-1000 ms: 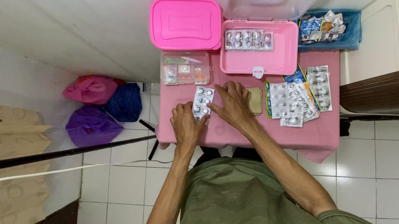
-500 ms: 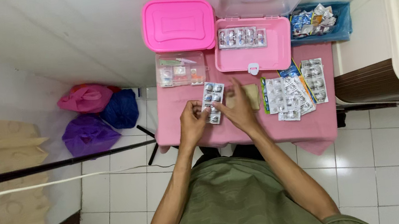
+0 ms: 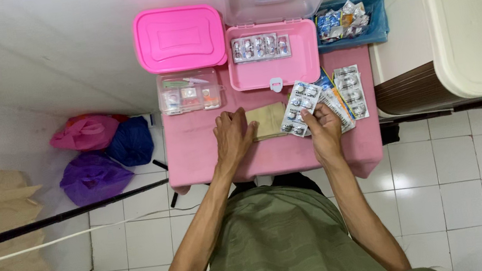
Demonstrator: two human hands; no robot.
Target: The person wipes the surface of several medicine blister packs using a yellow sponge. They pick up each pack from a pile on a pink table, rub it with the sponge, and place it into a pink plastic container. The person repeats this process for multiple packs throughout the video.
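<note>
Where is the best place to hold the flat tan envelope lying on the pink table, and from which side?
Probably its right short edge, from the right. The tan envelope lies flat on the pink table; the left hand covers its left end. Its right end is partly bare beside the blister pack held by the right hand, so a thumb-and-finger grip under that edge suits a thin sheet.

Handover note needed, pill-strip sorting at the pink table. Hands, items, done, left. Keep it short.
Left hand: flat on the pink table, fingertips touching the tan pouch; holds nothing.
Right hand: gripping a blister strip, above the loose strips at the table's right.
Open pink case: a row of strips lies inside, clear lid up.
Closed pink box and clear compartment tray sit to its left; blue bin of packets to its right.
Done: some strips in the case.
Left: the held strip and the loose pile are outside it.
</note>
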